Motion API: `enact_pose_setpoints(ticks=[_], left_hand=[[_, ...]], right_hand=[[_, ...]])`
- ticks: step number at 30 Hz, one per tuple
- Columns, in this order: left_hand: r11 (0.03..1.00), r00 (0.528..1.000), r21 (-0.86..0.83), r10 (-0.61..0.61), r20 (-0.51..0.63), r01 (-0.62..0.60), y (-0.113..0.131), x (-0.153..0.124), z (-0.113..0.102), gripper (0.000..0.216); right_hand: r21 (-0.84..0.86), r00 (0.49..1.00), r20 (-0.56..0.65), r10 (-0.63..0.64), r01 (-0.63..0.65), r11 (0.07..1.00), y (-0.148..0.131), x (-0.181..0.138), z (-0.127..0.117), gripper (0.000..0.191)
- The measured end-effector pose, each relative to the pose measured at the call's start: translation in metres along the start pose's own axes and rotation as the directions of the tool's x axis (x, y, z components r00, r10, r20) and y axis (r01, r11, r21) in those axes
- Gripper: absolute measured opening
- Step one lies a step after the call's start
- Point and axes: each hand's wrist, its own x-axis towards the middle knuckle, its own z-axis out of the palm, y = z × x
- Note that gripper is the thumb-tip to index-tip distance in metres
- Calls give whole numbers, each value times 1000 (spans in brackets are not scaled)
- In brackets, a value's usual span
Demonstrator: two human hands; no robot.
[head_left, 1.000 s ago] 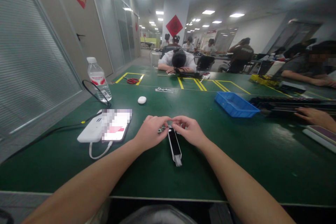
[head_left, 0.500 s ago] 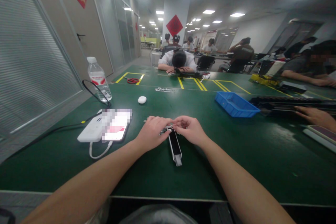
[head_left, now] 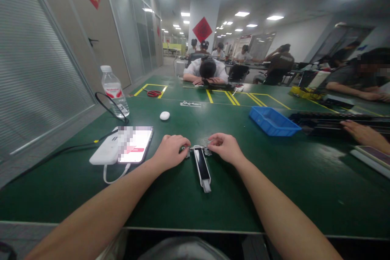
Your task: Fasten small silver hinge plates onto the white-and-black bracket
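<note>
A slim white-edged device (head_left: pixel 202 165) with a long black face lies on the green table, its narrow pale tip toward me. Small shiny metal pieces sit at both sides of its far end. My left hand (head_left: pixel 169 152) is at the left of that end, fingers curled in a pinch by a small metal piece (head_left: pixel 187 153). On the other side my right hand (head_left: pixel 227 148) has thumb and fingers bent together beside another metal piece (head_left: pixel 207 152). What either hand pinches is too small to make out. Neither hand covers the black face.
To the left are a white power bank (head_left: pixel 105 151), a lit phone (head_left: pixel 139 146) with a cable, and a water bottle (head_left: pixel 114 93). Farther off lie a white case (head_left: pixel 165 115) and red scissors (head_left: pixel 154 93). A blue tray (head_left: pixel 274 122) and a co-worker's hand (head_left: pixel 362 133) are rightward.
My hands have drawn apart from the device's far end, left hand leftward and right hand slightly rightward. The far end and metal pieces now show. The device has stayed in place.
</note>
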Motion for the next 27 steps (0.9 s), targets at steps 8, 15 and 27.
enact_pose_setpoints(ticks=[8,15,27], left_hand=[[1000,1000,6,-22,16,22,2,-1,-5,17],[1000,999,8,-18,32,17,1,-1,-4,19],[999,998,-1,-39,48,40,1,0,-4,18]], right_hand=[[16,999,32,-8,7,1000,-8,-3,1,18],[-53,996,79,-43,48,997,-11,-4,-1,20],[-207,996,77,-47,62,976,-13,-5,-3,21]])
